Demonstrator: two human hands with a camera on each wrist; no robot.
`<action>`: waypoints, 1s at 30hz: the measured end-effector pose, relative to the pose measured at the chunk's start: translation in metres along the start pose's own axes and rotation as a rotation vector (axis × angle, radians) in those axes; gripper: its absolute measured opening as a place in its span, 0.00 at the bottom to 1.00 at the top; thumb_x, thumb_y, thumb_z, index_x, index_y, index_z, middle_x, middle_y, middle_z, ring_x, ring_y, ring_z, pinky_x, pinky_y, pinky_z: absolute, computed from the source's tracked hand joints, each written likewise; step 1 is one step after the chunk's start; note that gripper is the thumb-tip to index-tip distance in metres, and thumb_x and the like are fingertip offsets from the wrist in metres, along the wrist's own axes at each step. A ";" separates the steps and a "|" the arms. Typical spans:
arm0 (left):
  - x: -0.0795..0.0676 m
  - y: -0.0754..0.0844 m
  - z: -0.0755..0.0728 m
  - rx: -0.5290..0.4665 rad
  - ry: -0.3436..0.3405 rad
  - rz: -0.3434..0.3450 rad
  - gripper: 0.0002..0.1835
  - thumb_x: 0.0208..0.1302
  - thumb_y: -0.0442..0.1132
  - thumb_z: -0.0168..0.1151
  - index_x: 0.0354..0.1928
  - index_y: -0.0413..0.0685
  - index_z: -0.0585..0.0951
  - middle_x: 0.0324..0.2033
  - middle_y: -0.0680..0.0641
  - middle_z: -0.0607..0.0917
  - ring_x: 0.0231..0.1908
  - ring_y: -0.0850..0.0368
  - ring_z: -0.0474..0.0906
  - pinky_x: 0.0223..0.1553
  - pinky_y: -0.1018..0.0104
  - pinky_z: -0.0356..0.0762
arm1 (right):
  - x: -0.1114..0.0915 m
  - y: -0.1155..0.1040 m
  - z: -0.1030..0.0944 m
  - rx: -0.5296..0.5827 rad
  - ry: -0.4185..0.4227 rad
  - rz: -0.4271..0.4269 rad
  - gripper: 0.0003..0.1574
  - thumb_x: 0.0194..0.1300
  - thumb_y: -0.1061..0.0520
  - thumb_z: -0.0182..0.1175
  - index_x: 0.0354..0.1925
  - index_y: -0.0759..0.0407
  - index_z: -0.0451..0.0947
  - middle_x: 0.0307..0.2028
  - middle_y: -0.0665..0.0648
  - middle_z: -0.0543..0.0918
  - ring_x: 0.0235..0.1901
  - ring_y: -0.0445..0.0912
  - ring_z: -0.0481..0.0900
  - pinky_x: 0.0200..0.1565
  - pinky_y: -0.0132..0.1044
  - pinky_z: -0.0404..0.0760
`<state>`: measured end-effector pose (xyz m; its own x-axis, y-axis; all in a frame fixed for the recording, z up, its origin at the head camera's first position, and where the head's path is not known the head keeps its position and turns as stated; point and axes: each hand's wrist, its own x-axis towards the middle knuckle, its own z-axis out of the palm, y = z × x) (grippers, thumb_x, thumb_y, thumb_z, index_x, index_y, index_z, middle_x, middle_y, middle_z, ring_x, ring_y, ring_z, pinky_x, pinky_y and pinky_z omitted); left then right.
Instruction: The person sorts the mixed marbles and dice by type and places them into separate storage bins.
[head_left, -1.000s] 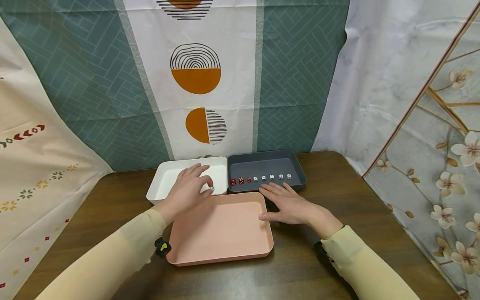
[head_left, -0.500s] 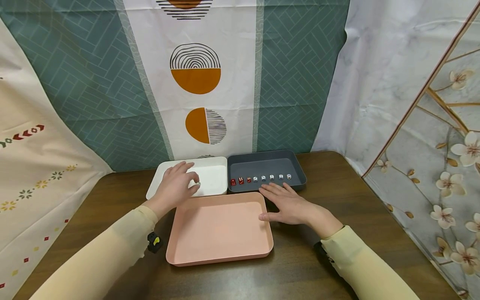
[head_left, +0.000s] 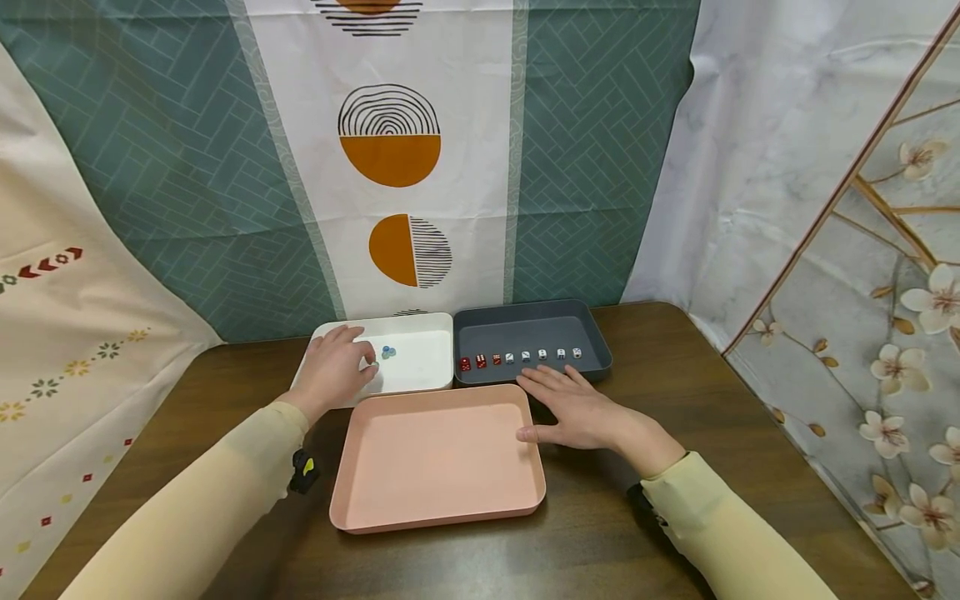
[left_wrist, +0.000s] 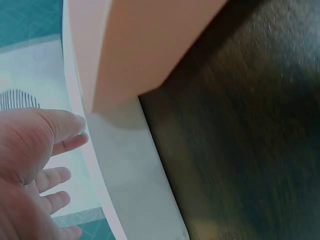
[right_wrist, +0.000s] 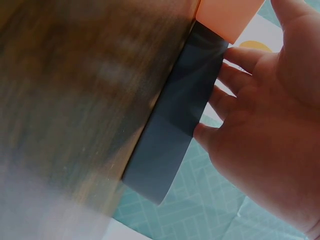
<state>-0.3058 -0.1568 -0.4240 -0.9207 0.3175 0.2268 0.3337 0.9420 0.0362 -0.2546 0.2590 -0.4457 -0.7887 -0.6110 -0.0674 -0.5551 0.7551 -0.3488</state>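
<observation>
Over the white tray [head_left: 423,367], my left hand [head_left: 330,371] pinches a small blue-green piece [left_wrist: 82,132] between thumb and index finger; its exact kind is too small to tell. Several small bluish round pieces [head_left: 387,352] lie together in that tray, just right of the fingertips. My right hand [head_left: 573,407] lies with fingers spread and nearly straight. Its fingertips touch the near rim of the dark grey tray [head_left: 525,317], and its thumb is over the right edge of the pink tray [head_left: 442,458]. A row of red dice [head_left: 481,361] and white dice [head_left: 543,354] sits in the dark tray.
The three trays stand close together on a brown wooden table [head_left: 600,533]. The pink one is in front of the other two. Behind the table hangs a patterned curtain [head_left: 480,167], with more cloth at both sides.
My left hand has moved left over the white tray with the small piece in its pinch. The bluish pieces in that tray have come into sight. My right hand has stayed put.
</observation>
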 end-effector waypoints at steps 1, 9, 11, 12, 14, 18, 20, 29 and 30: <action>0.001 -0.001 0.001 0.000 -0.006 -0.005 0.03 0.73 0.38 0.73 0.42 0.48 0.91 0.72 0.29 0.78 0.75 0.25 0.68 0.70 0.21 0.64 | 0.000 0.000 0.000 0.001 -0.001 0.002 0.61 0.78 0.25 0.61 0.88 0.59 0.56 0.87 0.62 0.57 0.87 0.63 0.48 0.83 0.66 0.39; 0.006 -0.008 0.011 -0.015 -0.049 -0.042 0.04 0.75 0.38 0.72 0.43 0.46 0.91 0.72 0.29 0.78 0.76 0.25 0.66 0.71 0.18 0.59 | 0.000 0.001 0.001 -0.005 0.004 -0.005 0.60 0.78 0.25 0.61 0.88 0.59 0.57 0.87 0.62 0.57 0.86 0.63 0.48 0.83 0.66 0.40; 0.008 -0.009 0.013 -0.025 -0.056 -0.049 0.04 0.75 0.38 0.71 0.43 0.45 0.91 0.72 0.29 0.78 0.76 0.25 0.66 0.71 0.18 0.58 | 0.001 0.001 0.001 -0.007 0.001 -0.005 0.60 0.78 0.25 0.60 0.88 0.59 0.56 0.87 0.62 0.57 0.87 0.63 0.48 0.83 0.66 0.39; 0.008 -0.010 0.014 -0.028 -0.059 -0.052 0.04 0.75 0.38 0.71 0.42 0.45 0.91 0.72 0.29 0.78 0.76 0.25 0.65 0.71 0.18 0.58 | 0.001 0.001 0.001 -0.008 0.000 -0.005 0.61 0.78 0.25 0.60 0.88 0.59 0.56 0.87 0.62 0.57 0.87 0.63 0.48 0.83 0.66 0.39; 0.010 -0.011 0.016 -0.032 -0.062 -0.058 0.04 0.74 0.38 0.71 0.42 0.46 0.91 0.71 0.29 0.78 0.75 0.25 0.65 0.70 0.18 0.59 | 0.001 0.001 0.001 -0.017 -0.002 -0.004 0.61 0.78 0.25 0.60 0.88 0.58 0.56 0.87 0.62 0.57 0.87 0.63 0.48 0.83 0.66 0.39; 0.014 -0.012 0.019 -0.034 -0.068 -0.067 0.04 0.74 0.38 0.70 0.41 0.46 0.90 0.71 0.29 0.79 0.75 0.26 0.66 0.70 0.19 0.60 | 0.001 0.000 0.000 -0.026 -0.003 -0.002 0.61 0.78 0.24 0.60 0.88 0.58 0.56 0.87 0.62 0.57 0.87 0.63 0.48 0.82 0.67 0.39; 0.015 -0.013 0.021 -0.035 -0.071 -0.070 0.04 0.74 0.38 0.70 0.40 0.46 0.90 0.70 0.29 0.79 0.75 0.26 0.66 0.69 0.19 0.60 | 0.001 0.000 0.000 -0.023 -0.003 -0.002 0.61 0.78 0.24 0.60 0.88 0.58 0.56 0.87 0.62 0.57 0.87 0.63 0.48 0.82 0.67 0.39; 0.021 -0.014 0.029 -0.047 -0.101 -0.092 0.05 0.75 0.37 0.67 0.40 0.46 0.89 0.70 0.30 0.79 0.74 0.26 0.66 0.69 0.19 0.60 | 0.002 0.001 0.000 -0.012 -0.001 -0.001 0.60 0.78 0.25 0.61 0.88 0.58 0.57 0.87 0.61 0.57 0.87 0.62 0.48 0.83 0.66 0.39; 0.022 -0.014 0.030 -0.046 -0.105 -0.097 0.05 0.75 0.38 0.66 0.40 0.46 0.88 0.70 0.30 0.79 0.74 0.26 0.66 0.69 0.19 0.60 | 0.001 0.001 0.000 -0.012 -0.003 0.002 0.60 0.78 0.25 0.61 0.88 0.58 0.56 0.87 0.61 0.57 0.87 0.62 0.47 0.83 0.65 0.38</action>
<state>-0.3369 -0.1594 -0.4488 -0.9644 0.2372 0.1170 0.2489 0.9635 0.0986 -0.2561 0.2586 -0.4461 -0.7891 -0.6102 -0.0714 -0.5565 0.7592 -0.3375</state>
